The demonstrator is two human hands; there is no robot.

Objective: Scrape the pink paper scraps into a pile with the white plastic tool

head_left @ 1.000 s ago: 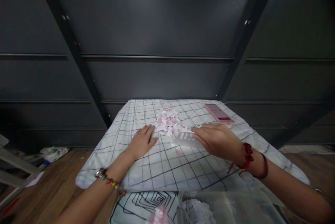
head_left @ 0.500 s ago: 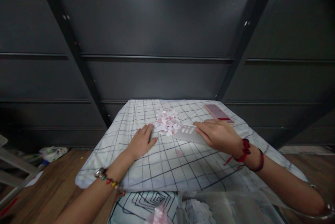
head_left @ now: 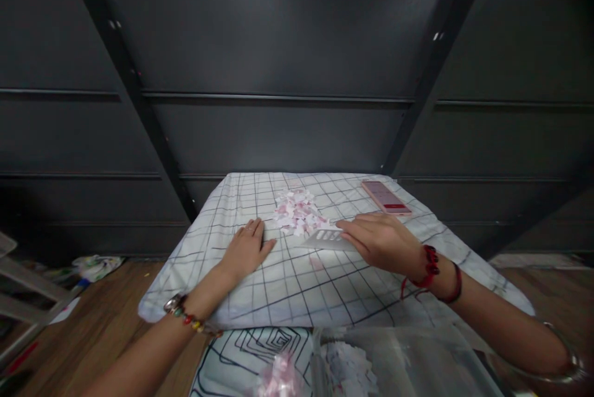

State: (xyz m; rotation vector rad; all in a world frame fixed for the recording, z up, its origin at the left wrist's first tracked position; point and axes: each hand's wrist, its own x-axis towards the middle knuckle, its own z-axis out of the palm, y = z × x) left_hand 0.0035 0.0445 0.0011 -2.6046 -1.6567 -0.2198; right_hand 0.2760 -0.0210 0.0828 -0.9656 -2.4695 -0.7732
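Note:
A loose pile of small white and pink paper scraps (head_left: 297, 210) lies on the grid-patterned tablecloth (head_left: 325, 286). My right hand (head_left: 378, 239) pinches a flat white plastic piece with slots cut in it (head_left: 327, 239), thumb and fingers on its right end. This piece tilts low over the cloth at the pile's near right edge, and some scraps lie right behind it. Left of the pile, my left hand (head_left: 245, 248) rests palm down on the cloth, fingers stretched out, holding nothing and a little apart from the scraps.
A pink-edged phone (head_left: 386, 197) lies at the table's back right. Below the near edge stand a clear plastic box (head_left: 408, 360) with white paper pieces (head_left: 348, 366) inside and a pink plastic-wrapped bundle (head_left: 281, 378). A dark panelled wall (head_left: 278, 137) rises behind the table.
The slotted piece has tilted flatter and shifted slightly, with scraps now spread further right along its far edge. My left hand has drawn slightly left, away from the pile.

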